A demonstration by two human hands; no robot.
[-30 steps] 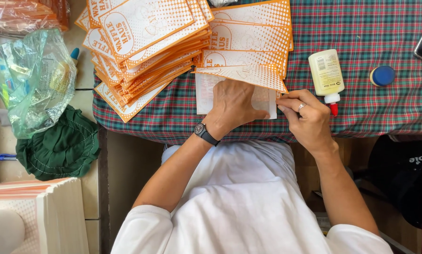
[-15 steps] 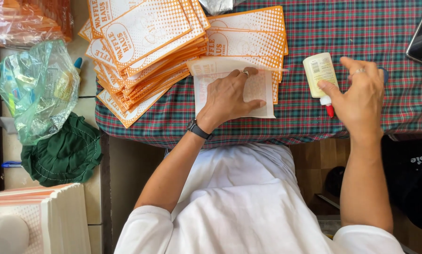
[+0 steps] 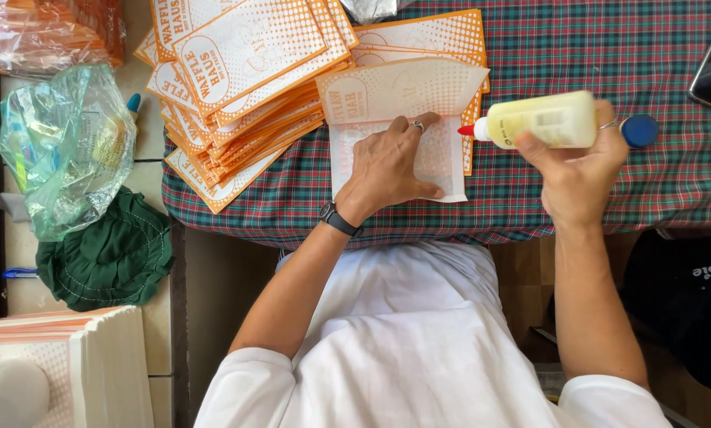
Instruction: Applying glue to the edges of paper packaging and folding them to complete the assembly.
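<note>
My left hand [image 3: 387,166] presses flat on a white paper bag [image 3: 446,162] with an orange dotted print, whose top flap [image 3: 403,89] is folded open. My right hand [image 3: 579,170] holds a pale yellow glue bottle [image 3: 539,119] sideways, its red nozzle [image 3: 468,130] pointing left at the flap's right edge. The bag lies on a red and green plaid cloth [image 3: 593,55] covering the table. A black watch [image 3: 339,219] is on my left wrist.
A fanned pile of orange printed bags [image 3: 244,71] lies left of the open bag, another pile [image 3: 430,36] behind it. A blue cap [image 3: 640,131] rests by my right hand. At left are a clear plastic bag [image 3: 62,150], green cloth [image 3: 106,254] and stacked bags [image 3: 62,364].
My right hand picked up the glue bottle from the cloth and turned it sideways toward the bag. The bag's flap was opened upward while my left hand stayed on it.
</note>
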